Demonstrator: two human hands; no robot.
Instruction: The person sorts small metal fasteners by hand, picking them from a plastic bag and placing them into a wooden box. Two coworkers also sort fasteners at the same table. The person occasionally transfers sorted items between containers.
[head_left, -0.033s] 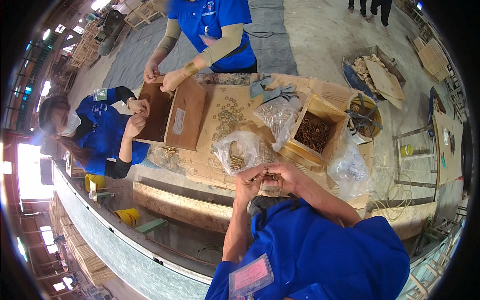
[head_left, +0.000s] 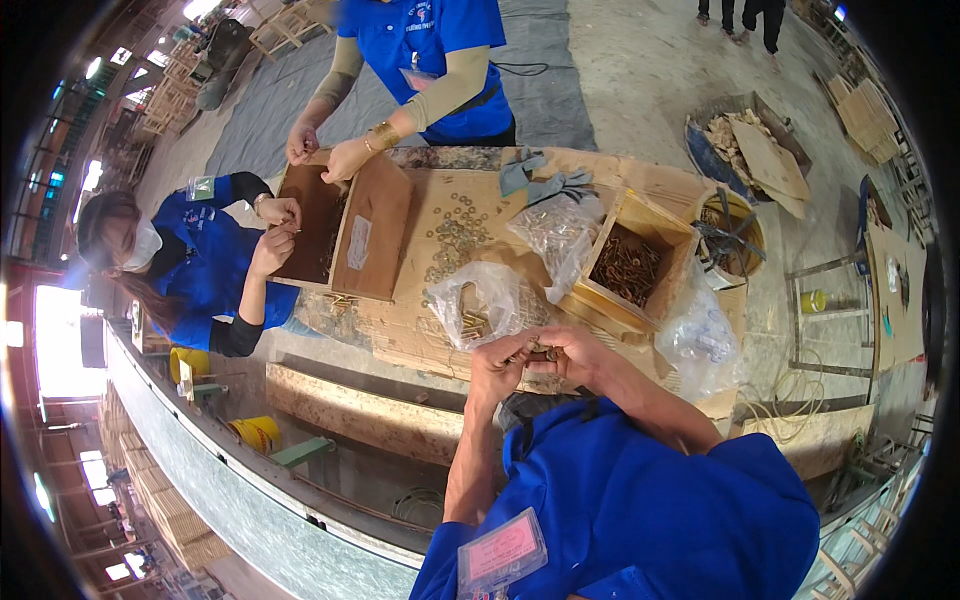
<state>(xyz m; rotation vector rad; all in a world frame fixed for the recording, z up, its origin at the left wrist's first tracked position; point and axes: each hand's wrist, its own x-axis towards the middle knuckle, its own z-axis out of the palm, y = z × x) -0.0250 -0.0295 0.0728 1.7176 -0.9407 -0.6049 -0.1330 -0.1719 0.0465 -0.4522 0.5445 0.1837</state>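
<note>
My left hand (head_left: 500, 362) and my right hand (head_left: 566, 357) meet at the near edge of the work table, fingertips pinched together. Between them is a small brownish metal fastener (head_left: 541, 352), largely covered by the fingers; its exact kind cannot be made out. Just beyond my left hand lies an open clear plastic bag (head_left: 488, 290) with brass-coloured bolts (head_left: 474, 325) at its mouth. Flat round washers (head_left: 458, 228) are spread over the cardboard (head_left: 405, 325). To the right of them stands a wooden box (head_left: 650, 212) holding many rusty-looking bolts (head_left: 626, 268).
Two co-workers in blue handle small pieces over a wooden box (head_left: 375, 225) at the left. Grey gloves (head_left: 560, 187) and a filled plastic bag (head_left: 560, 235) lie at the far side. A crumpled bag (head_left: 697, 338) and a yellow bucket (head_left: 742, 225) are on the right.
</note>
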